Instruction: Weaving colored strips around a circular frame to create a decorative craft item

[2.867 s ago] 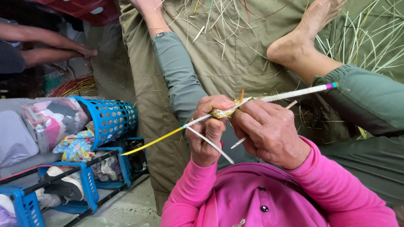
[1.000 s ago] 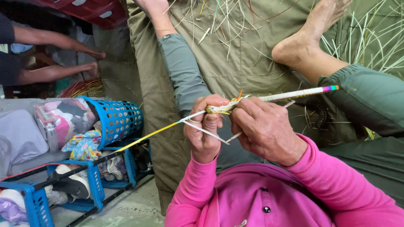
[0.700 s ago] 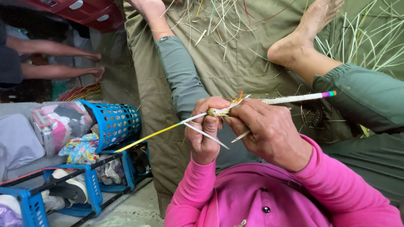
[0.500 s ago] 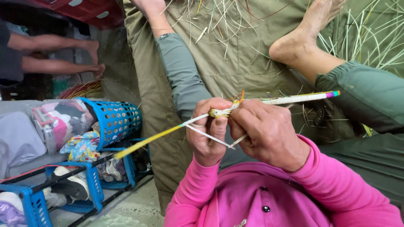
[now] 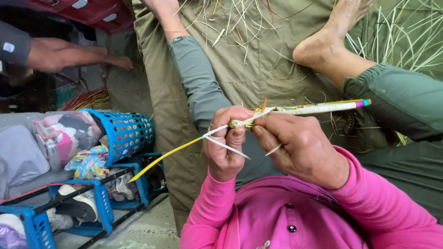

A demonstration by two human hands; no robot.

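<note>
Olive cloth behind; left hand [image 5: 225,146] and right hand [image 5: 302,150] pinch a woven stick [image 5: 304,109], its long axis near-horizontal, coloured tip pointing right.

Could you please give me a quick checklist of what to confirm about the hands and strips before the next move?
1. Left hand pinching the woven joint: ok.
2. Right hand gripping beside the joint: ok.
3. Rolled stick clear of the bare foot: ok.
4. Yellow strip hanging free, above the blue basket: ok.
5. White strip loose and unknotted: ok.
6. Tightness of the weave at the joint: cannot tell, fingers hide it.
</note>
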